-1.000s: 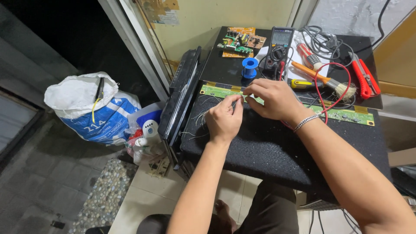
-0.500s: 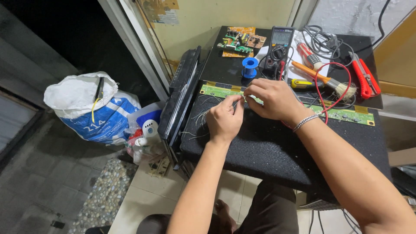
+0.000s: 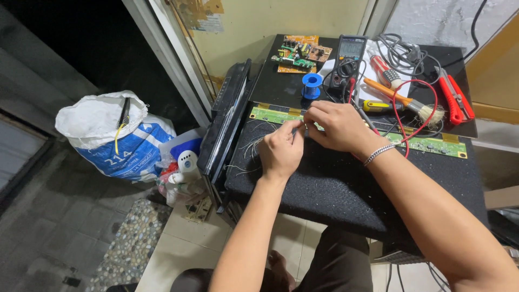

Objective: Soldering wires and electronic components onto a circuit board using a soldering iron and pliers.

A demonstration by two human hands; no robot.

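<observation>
My left hand (image 3: 281, 151) and my right hand (image 3: 336, 127) meet over a black work mat (image 3: 346, 184), fingertips pinched together on a thin wire (image 3: 299, 128). Several loose strands of the same thin wire (image 3: 250, 148) trail over the mat to the left of my left hand. A long green circuit strip (image 3: 432, 144) lies across the mat just behind my hands. A metal bracelet sits on my right wrist.
Behind the strip are a blue solder spool (image 3: 311, 85), a multimeter (image 3: 348, 60) with red leads, an orange circuit board (image 3: 300, 53), screwdrivers, a brush (image 3: 411, 104) and red cutters (image 3: 455, 100). A flat black screen (image 3: 224, 127) leans at the table's left. A white sack (image 3: 111, 135) stands on the floor.
Both hands stay pinched together over the mat; only small finger movements show, with the hands shifting very slightly.
</observation>
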